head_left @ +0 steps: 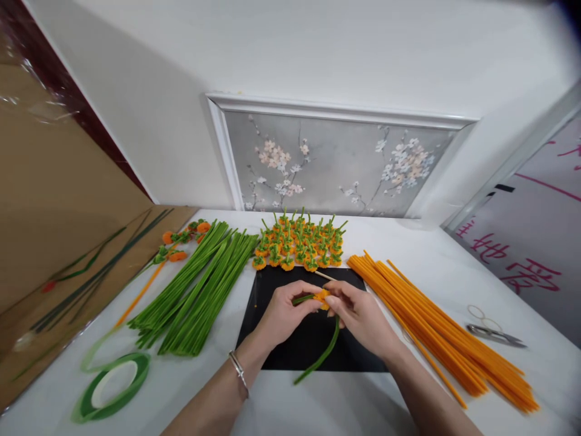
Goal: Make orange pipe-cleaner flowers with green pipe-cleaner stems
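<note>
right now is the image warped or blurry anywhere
Head view: wide-angle stretch at the edges, dark upper-right corner, glare on the plastic at upper left, soft shadow on the wall; orange flower slightly soft, petals hard to separate.

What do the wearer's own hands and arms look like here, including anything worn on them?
Both hands, left and right, are bare, with no gloves; no ring can be made out on the fingers. The forearms show no sleeves. A thin silver-coloured bracelet circles the left wrist.

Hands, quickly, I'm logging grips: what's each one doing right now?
Left hand: closed, fingertips pinching the orange pipe-cleaner flower.
Right hand: closed, pinching the same flower from the other side.
</note>
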`<state>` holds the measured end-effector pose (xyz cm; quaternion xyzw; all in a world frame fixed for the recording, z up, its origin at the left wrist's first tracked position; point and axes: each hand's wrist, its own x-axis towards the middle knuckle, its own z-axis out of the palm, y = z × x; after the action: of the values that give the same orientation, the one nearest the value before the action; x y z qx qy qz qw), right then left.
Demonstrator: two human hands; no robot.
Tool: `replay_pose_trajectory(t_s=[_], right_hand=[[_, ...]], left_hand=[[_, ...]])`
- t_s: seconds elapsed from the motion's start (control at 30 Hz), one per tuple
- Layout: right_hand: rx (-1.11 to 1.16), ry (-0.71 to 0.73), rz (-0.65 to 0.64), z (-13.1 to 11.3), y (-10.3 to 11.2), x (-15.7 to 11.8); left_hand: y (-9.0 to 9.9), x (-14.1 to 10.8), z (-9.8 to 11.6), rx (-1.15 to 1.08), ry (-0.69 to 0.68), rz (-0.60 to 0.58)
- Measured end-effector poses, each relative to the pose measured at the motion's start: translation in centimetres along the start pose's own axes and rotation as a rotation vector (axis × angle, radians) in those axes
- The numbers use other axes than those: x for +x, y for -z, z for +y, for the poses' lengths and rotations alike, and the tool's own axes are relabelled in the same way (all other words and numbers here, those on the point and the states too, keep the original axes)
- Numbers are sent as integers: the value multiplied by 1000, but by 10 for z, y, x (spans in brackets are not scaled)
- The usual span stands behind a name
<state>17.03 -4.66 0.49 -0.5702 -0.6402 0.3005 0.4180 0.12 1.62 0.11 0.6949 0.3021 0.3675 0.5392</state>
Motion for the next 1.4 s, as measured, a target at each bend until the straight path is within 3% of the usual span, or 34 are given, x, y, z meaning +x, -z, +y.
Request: replay_pose_trajectory(t_s=[0.07,0.23,0.43,0.63,0.83,0.97,1.27,1.4], right_hand=[[1,29,22,-1,-3,0],[-287,178,25,-1,-4,-1],[-371,148,128,3,-11,0],[-197,74,67,-2,-8,2],[-468,147,-3,1,-5,-1],[-546,170,45,8,-8,0],[-374,128,235,5,-16,3],[-162,78,181,-2,-10,3]], left_hand=[[-1,-1,-1,44,-42,-2],[-4,-4,-2,143,-76,5],[-5,-1,-2,147,-88,41],[-3,-1,-3,118,-77,49],[-12,-5,0,291,-166,98],[-18,-6,0,369,-231,102],[-19,-4,-3,185,-62,170],[-17,-2,-1,-92,70,210]])
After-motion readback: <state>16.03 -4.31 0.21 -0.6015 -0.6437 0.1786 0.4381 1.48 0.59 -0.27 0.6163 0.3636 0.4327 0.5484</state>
